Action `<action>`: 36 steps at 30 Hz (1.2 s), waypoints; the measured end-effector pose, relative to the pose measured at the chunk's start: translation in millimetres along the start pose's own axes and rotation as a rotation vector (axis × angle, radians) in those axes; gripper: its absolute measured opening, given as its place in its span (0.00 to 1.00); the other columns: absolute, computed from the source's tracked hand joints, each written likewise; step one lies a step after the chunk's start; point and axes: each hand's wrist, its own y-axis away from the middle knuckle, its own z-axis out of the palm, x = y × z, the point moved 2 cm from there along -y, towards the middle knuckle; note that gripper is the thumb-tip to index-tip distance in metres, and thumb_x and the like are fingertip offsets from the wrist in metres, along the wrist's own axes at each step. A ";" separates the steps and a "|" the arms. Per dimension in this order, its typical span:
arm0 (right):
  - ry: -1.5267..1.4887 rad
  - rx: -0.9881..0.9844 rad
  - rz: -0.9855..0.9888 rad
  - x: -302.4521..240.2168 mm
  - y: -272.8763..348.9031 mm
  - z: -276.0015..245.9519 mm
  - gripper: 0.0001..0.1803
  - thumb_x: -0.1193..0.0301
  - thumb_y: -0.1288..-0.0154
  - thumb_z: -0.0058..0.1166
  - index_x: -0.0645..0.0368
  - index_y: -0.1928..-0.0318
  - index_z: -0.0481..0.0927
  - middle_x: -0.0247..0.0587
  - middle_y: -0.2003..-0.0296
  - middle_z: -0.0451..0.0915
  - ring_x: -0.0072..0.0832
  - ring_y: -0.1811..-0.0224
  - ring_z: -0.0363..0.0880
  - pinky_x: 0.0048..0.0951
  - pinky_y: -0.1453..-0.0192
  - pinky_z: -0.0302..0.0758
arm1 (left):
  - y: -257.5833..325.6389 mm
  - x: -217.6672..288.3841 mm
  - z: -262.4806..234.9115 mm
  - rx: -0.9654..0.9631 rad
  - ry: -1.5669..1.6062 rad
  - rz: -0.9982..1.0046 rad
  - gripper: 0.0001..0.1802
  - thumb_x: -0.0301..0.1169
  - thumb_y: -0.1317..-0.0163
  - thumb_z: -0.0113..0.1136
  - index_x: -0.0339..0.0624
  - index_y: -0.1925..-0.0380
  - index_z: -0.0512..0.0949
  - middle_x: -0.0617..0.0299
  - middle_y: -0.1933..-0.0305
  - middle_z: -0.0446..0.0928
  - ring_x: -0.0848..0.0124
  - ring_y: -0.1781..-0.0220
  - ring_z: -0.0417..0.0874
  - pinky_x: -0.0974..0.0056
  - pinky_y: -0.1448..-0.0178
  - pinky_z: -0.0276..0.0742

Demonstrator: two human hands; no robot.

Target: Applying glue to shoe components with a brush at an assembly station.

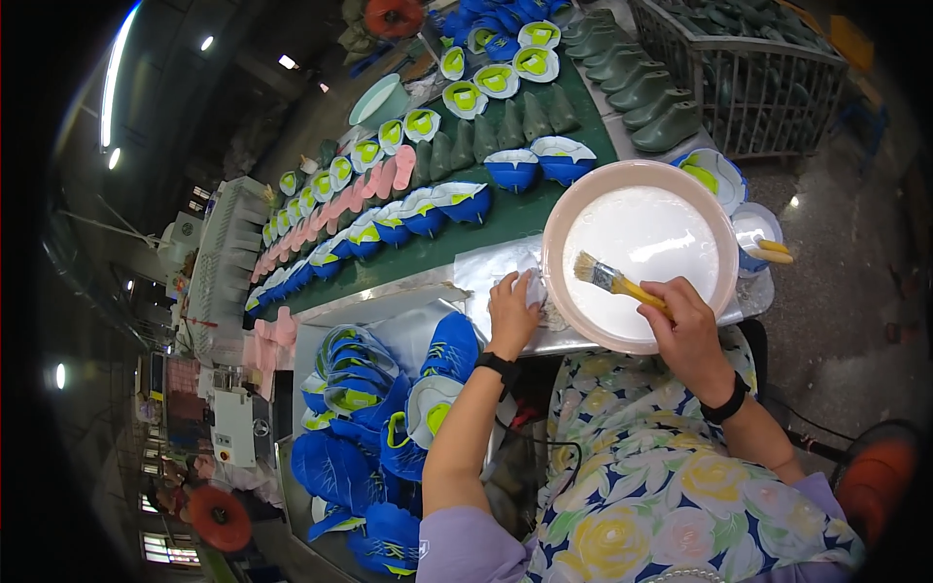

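— Paintbrush [610, 281]: where is it?
— Your right hand [688, 328] is clamped on its yellow handle; the bristles hang over the white glue in the pink basin [583, 193].
— And your left hand [513, 313]?
— It is closed on a white cloth [531, 287], touching the basin's left rim, on the desk [486, 267].
— What lies around?
— Blue shoe uppers [369, 408] are piled below your left hand; more line the green belt [525, 209] beyond the basin.

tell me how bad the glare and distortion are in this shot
Head view: heavy fisheye bending, with the green conveyor belt curving and black corners; ceiling lights flare at left; soft sheen on the white glue in the pink basin; hands and brush stay sharp.
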 end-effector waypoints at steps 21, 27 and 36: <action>-0.073 0.024 0.022 16.6 -3.0 -9.2 0.14 0.76 0.36 0.61 0.66 0.51 0.81 0.46 0.62 0.80 0.36 0.66 0.81 0.31 0.61 0.76 | -5.5 -90.6 10.8 -0.433 0.124 -0.270 0.15 0.34 0.52 0.71 0.37 0.67 0.83 0.44 0.69 0.83 0.49 0.62 0.85 0.54 0.54 0.80; -0.708 -0.141 0.514 26.6 -5.5 -16.1 0.17 0.69 0.29 0.58 0.65 0.45 0.80 0.34 0.63 0.82 0.16 0.69 0.73 0.18 0.66 0.71 | 22.3 -121.7 -17.9 -0.429 -0.119 -0.344 0.07 0.30 0.47 0.63 0.36 0.75 0.82 0.40 0.70 0.83 0.44 0.64 0.85 0.48 0.56 0.80; -1.706 -0.333 0.771 50.0 -4.4 -27.2 0.21 0.60 0.21 0.40 0.67 0.45 0.73 0.27 0.75 0.67 0.13 0.81 0.58 0.16 0.75 0.57 | 0.0 -67.4 -60.0 -0.445 -0.442 -0.078 0.07 0.35 0.47 0.67 0.44 0.74 0.86 0.50 0.57 0.83 0.52 0.50 0.79 0.51 0.47 0.75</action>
